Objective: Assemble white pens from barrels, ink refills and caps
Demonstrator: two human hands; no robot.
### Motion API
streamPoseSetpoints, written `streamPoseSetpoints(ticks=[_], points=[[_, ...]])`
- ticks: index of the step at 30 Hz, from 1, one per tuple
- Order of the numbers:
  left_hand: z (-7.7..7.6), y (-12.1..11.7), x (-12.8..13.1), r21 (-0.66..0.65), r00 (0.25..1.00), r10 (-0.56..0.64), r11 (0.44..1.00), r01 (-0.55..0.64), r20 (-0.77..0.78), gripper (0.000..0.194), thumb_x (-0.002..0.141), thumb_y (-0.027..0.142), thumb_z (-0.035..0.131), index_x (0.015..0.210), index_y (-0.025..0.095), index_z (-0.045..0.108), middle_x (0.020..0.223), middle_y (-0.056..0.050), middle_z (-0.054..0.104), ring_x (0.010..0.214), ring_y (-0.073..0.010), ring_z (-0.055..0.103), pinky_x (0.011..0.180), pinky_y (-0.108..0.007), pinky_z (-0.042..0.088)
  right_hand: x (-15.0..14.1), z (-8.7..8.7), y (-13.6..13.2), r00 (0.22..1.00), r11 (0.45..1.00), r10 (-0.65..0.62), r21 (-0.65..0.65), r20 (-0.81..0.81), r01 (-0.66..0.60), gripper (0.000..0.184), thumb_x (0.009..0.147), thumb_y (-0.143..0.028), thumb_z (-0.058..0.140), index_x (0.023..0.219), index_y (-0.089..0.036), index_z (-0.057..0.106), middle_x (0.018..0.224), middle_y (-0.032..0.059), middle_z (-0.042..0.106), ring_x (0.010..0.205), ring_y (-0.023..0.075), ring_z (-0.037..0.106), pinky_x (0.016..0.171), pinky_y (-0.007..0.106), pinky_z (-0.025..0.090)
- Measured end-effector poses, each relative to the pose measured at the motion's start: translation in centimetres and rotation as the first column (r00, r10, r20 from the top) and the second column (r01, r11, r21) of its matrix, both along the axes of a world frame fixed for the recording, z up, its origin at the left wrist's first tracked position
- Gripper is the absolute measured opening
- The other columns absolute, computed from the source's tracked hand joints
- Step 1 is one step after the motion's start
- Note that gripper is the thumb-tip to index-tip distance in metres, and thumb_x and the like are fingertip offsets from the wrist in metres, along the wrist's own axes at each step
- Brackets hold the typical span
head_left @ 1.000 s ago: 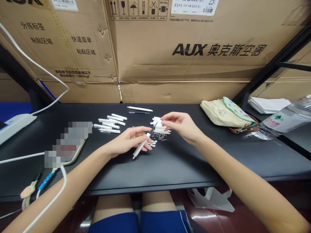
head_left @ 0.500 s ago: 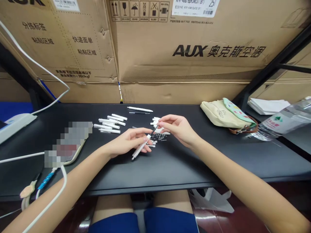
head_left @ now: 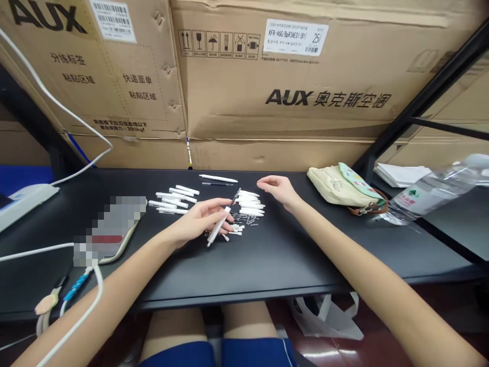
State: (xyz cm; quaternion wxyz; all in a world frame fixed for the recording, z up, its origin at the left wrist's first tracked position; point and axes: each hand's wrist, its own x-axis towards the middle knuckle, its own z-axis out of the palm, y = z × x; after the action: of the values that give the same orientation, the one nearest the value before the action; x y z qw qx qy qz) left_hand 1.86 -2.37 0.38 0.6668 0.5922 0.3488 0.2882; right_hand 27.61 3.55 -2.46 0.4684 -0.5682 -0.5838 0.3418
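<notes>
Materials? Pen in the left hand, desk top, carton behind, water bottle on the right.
The pen in the left hand looks like white moulded plastic: smooth, slight sheen; exact plastic can't be told. The desk top seems black laminate, smooth with a low sheen. The carton looks like brown kraft cardboard, creased and printed. The water bottle looks like thin clear plastic, see-through and glossy.

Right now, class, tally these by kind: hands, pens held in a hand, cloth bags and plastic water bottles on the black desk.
Hands: 2 (left hand, right hand)
Pen held in a hand: 1
Cloth bag: 1
Plastic water bottle: 1
Total: 5
</notes>
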Motion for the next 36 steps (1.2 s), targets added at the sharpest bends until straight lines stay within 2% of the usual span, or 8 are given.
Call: streamPoseSetpoints(ticks=[5, 10, 14, 19, 22, 30, 33, 36], points=[[0.1, 0.2, -0.3, 0.003, 1.000, 0.010, 1.000, -0.010, -0.004, 0.045, 0.082, 0.033, 0.065, 0.120, 0.016, 0.051, 0.093, -0.007, 0.064, 0.077, -0.0173, 0.067, 0.075, -0.032, 0.055, -0.1, -0.8, 2.3, 0.986, 0.995, 0.095, -0.053, 0.136, -0.089, 0.020, 0.056, -0.031, 0.075, 0.066, -0.015, 0.069, 0.067, 0.0043, 0.068, 0.066, 0.0168, 0.060, 0.066, 0.028, 0.047], [0.0, 0.2, -0.5, 0.012, 1.000, 0.004, 1.000, -0.004, 0.008, 0.042, 0.083, 0.033, 0.064, 0.120, 0.016, 0.051, 0.092, -0.007, 0.064, 0.077, -0.0171, 0.067, 0.076, -0.031, 0.055, -0.1, -0.5, 2.9, 0.971, 0.994, 0.099, -0.056, 0.216, -0.089, 0.025, 0.060, -0.038, 0.072, 0.066, -0.014, 0.070, 0.061, 0.0033, 0.065, 0.057, 0.0138, 0.053, 0.057, 0.027, 0.041], [-0.1, 0.2, -0.6, 0.010, 1.000, -0.003, 1.000, 0.002, 0.019, 0.041, 0.084, 0.031, 0.063, 0.120, 0.016, 0.052, 0.092, -0.007, 0.064, 0.077, -0.0170, 0.067, 0.074, -0.030, 0.055, 0.0, -0.4, 2.8, 0.961, 0.987, 0.154, -0.073, 0.231, -0.141, 0.027, 0.053, -0.035, 0.077, 0.068, -0.014, 0.070, 0.059, 0.0016, 0.064, 0.056, 0.0123, 0.051, 0.055, 0.026, 0.039], [0.0, 0.2, -0.6, 0.004, 1.000, 0.010, 1.000, -0.010, 0.016, 0.042, 0.083, 0.032, 0.064, 0.120, 0.016, 0.051, 0.091, -0.007, 0.064, 0.077, -0.0178, 0.068, 0.074, -0.030, 0.055, 0.0, -0.6, 3.2, 0.969, 0.993, 0.111, -0.056, 0.222, -0.101, 0.023, 0.063, -0.037, 0.070, 0.061, -0.014, 0.068, 0.052, 0.0000, 0.059, 0.051, 0.0108, 0.046, 0.053, 0.026, 0.036], [0.1, 0.2, -0.5, 0.001, 1.000, 0.011, 1.000, -0.011, 0.012, 0.043, 0.082, 0.033, 0.065, 0.119, 0.016, 0.052, 0.091, -0.007, 0.064, 0.077, -0.0176, 0.067, 0.074, -0.031, 0.055, -0.1, -0.6, 3.4, 0.975, 0.994, 0.111, -0.046, 0.192, -0.104, 0.020, 0.054, -0.031, 0.076, 0.058, -0.015, 0.066, 0.053, 0.0006, 0.060, 0.053, 0.0119, 0.049, 0.054, 0.026, 0.038], [-0.1, 0.1, -0.3, -0.001, 1.000, 0.001, 1.000, -0.001, 0.009, 0.047, 0.076, 0.037, 0.070, 0.115, 0.016, 0.054, 0.088, -0.006, 0.065, 0.074, -0.0171, 0.067, 0.072, -0.030, 0.054, -1.3, 0.8, 0.3, 0.987, 0.993, 0.115, 0.007, -0.116, -0.115, 0.031, 0.065, -0.045, 0.069, 0.077, -0.019, 0.058, 0.071, 0.0019, 0.065, 0.063, 0.0118, 0.058, 0.060, 0.025, 0.047], [0.1, -0.1, -0.1, -0.006, 1.000, 0.005, 1.000, -0.005, -0.008, 0.049, 0.075, 0.038, 0.071, 0.114, 0.014, 0.054, 0.086, -0.006, 0.065, 0.073, -0.0164, 0.066, 0.071, -0.030, 0.054, -2.1, 1.4, -1.4, 0.867, 0.980, 0.193, 0.041, -0.459, -0.197, 0.028, 0.061, -0.035, 0.076, 0.076, -0.020, 0.059, 0.076, 0.0000, 0.066, 0.069, 0.0105, 0.060, 0.065, 0.023, 0.049], [0.1, -0.3, 0.1, -0.013, 1.000, -0.017, 1.000, 0.017, -0.026, 0.051, 0.074, 0.040, 0.072, 0.114, 0.014, 0.054, 0.085, -0.006, 0.065, 0.072, -0.0161, 0.066, 0.072, -0.032, 0.054, -2.8, 1.7, -2.6, 0.762, 0.960, 0.232, 0.017, -0.604, -0.279, 0.024, 0.067, -0.033, 0.075, 0.079, -0.021, 0.058, 0.095, 0.0025, 0.070, 0.084, 0.0127, 0.065, 0.078, 0.025, 0.052]])
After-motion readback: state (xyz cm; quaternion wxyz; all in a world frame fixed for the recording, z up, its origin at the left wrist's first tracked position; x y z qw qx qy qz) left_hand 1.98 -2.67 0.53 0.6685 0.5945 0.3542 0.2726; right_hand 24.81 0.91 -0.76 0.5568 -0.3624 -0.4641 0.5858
